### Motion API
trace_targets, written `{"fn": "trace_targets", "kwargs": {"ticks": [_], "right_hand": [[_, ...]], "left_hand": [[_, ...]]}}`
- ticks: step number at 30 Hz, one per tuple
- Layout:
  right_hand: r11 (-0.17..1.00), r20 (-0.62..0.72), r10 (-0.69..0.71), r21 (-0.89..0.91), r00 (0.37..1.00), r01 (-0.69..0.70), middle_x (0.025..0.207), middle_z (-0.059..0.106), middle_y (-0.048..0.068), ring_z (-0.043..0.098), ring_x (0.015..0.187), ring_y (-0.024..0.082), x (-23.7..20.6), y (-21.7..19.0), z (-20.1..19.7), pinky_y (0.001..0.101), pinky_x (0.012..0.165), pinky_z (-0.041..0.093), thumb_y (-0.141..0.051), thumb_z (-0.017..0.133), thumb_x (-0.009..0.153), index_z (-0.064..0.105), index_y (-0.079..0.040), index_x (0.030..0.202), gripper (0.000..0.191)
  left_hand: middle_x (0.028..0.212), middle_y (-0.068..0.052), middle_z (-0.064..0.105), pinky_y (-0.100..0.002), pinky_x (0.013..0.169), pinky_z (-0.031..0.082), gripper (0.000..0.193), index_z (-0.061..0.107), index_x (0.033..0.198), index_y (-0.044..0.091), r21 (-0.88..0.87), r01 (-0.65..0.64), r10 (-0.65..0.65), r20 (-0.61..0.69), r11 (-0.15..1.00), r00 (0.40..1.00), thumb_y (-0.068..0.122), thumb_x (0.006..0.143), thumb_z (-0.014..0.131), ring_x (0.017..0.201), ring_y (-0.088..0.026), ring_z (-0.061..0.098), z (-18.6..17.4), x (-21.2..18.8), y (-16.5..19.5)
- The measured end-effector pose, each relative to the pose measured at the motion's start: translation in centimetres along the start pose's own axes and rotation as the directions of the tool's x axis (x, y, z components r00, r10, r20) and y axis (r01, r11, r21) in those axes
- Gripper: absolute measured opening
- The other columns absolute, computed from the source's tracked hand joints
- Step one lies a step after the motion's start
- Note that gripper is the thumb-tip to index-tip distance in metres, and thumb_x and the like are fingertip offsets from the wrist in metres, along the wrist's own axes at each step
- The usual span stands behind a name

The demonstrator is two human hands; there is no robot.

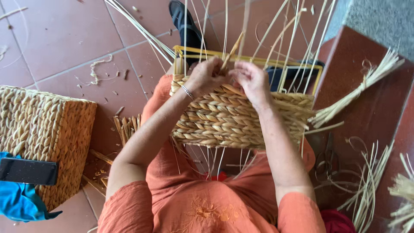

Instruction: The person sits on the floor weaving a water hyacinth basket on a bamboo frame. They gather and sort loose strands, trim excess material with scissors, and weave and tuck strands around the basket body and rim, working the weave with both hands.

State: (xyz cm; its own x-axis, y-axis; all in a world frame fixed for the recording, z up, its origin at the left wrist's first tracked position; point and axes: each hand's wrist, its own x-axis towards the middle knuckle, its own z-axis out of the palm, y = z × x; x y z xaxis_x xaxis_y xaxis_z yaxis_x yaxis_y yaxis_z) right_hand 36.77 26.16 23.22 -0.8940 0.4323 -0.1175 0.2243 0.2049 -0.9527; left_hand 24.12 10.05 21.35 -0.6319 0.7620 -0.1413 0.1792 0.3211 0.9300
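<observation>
Orange sleeves lowest in frame, forearms reaching up over the lap. Resting on the lap, a half-woven basket (235, 116), its braided wall turned toward the camera, thin upright stakes (289, 47) rising from its yellow frame (258, 59). At the top edge of the weave, left hand (206, 77) closed, fingers pinched on a flat strand (231, 51); right hand (252, 80) just beside it, fingers curled at the same rim, apparently pressing the weave, exact grip not readable. Probably light, the woven wall firm yet springy, the strand pliant and dry, likely to split if kinked; best held near the rim, close to the working point. Further left, on the tiled floor, a finished woven box (47, 138) with a dark phone (28, 171) on blue cloth (17, 203). Right, a bundle of straw (358, 92) across a red step (371, 112). Beyond the frame, a black shoe (183, 19).
</observation>
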Motion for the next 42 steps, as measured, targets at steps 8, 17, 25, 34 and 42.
{"fn": "trace_targets", "kwargs": {"ticks": [8,17,25,34,42], "right_hand": [[0.732,-0.055,-0.61,-0.422,0.79,0.536,0.098,0.075,0.009,0.07,0.08,0.015,-3.0,-0.6,2.0,0.0254,0.065,0.059,-0.003,0.073,0.1,0.072,-0.006,0.104,0.005],[0.513,0.112,-0.735,-0.553,0.669,0.657,0.104,0.075,0.012,0.069,0.097,0.024,-2.6,-2.4,1.4,0.0337,0.085,0.06,0.0,0.079,0.097,0.073,-0.005,0.104,0.01],[0.473,0.191,-0.54,-0.737,0.82,0.483,0.095,0.076,0.008,0.06,0.079,0.021,-1.9,0.6,-2.4,0.0366,0.071,0.044,-0.021,0.076,0.101,0.075,-0.003,0.118,0.025],[0.557,0.047,-0.496,-0.749,0.867,0.359,0.077,0.071,0.002,0.059,0.074,0.02,-1.7,1.5,-0.2,0.0409,0.07,0.04,-0.025,0.083,0.091,0.072,-0.011,0.081,0.02],[0.516,0.056,-0.564,-0.755,0.824,0.404,0.078,0.068,0.006,0.062,0.067,0.017,-3.1,3.2,-0.7,0.0319,0.057,0.049,-0.02,0.08,0.098,0.068,-0.006,0.087,0.022]], "left_hand": [[0.103,-0.01,0.078,-0.029,0.082,0.063,0.036,0.062,0.113,0.003,-0.215,-0.175,0.168,-0.049,0.961,0.985,0.01,0.082,0.08,0.094,-0.014,0.076,0.0,1.6,-2.8],[0.086,-0.011,0.071,-0.041,0.081,0.056,0.027,0.065,0.098,0.009,0.309,-0.563,0.611,-0.081,0.767,0.788,0.017,0.078,0.08,0.084,-0.028,0.069,2.4,-0.4,-2.2],[0.086,-0.009,0.066,-0.043,0.073,0.056,0.017,0.056,0.101,0.009,0.302,-0.529,0.584,-0.127,0.793,0.802,0.008,0.093,0.071,0.085,-0.03,0.068,2.6,-1.8,-0.5],[0.083,-0.01,0.067,-0.042,0.064,0.055,0.019,0.048,0.102,0.007,0.361,-0.51,0.518,0.084,0.78,0.851,0.007,0.098,0.067,0.075,-0.031,0.068,1.6,-1.6,-1.1],[0.079,-0.016,0.071,-0.044,0.073,0.057,0.012,0.064,0.085,0.005,0.436,-0.172,0.134,0.116,0.883,0.984,0.012,0.084,0.074,0.08,-0.033,0.071,2.5,4.4,0.0]]}}
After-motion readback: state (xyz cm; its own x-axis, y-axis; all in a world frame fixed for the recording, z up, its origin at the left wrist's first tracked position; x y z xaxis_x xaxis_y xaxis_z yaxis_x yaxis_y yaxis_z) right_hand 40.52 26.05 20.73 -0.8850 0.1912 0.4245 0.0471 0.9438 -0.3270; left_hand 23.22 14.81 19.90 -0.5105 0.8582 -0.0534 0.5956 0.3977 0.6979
